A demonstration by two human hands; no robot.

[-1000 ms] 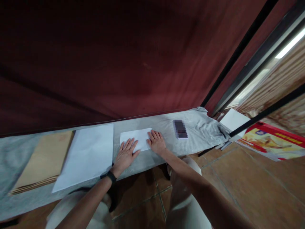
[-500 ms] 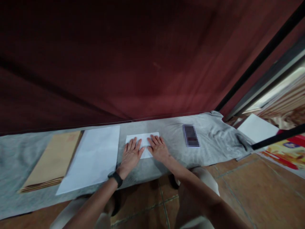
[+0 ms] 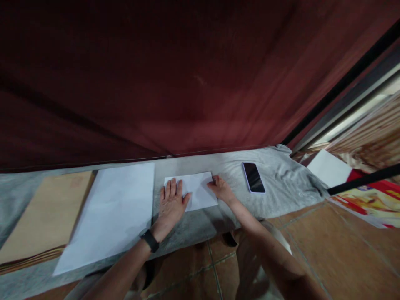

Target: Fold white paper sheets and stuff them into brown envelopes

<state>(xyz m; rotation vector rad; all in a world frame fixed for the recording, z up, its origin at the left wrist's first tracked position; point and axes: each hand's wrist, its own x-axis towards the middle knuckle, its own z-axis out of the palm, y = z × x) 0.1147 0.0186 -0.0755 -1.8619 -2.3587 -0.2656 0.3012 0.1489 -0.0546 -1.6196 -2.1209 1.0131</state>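
A small white piece of paper [image 3: 199, 192], seemingly folded, lies on the grey cloth in front of me. My left hand [image 3: 171, 204] rests flat on its left part, fingers stretched and thumb apart. At the paper's right edge, my right hand [image 3: 221, 189] has its fingers curled and pinched on the edge. The fingertips there are partly hidden. A dark watch is on my left wrist.
Large white sheets [image 3: 109, 212] lie to the left, beside a stack of brown envelopes [image 3: 43, 216]. To the right is a phone [image 3: 253, 178] on the grey cloth [image 3: 284, 187]. A dark red fabric wall [image 3: 187, 83] rises behind. A black bar [image 3: 362, 181] crosses at far right.
My right hand has gone from lying flat on the paper to pinching its right edge. My left hand stays flat on the paper. The view has shifted slightly.
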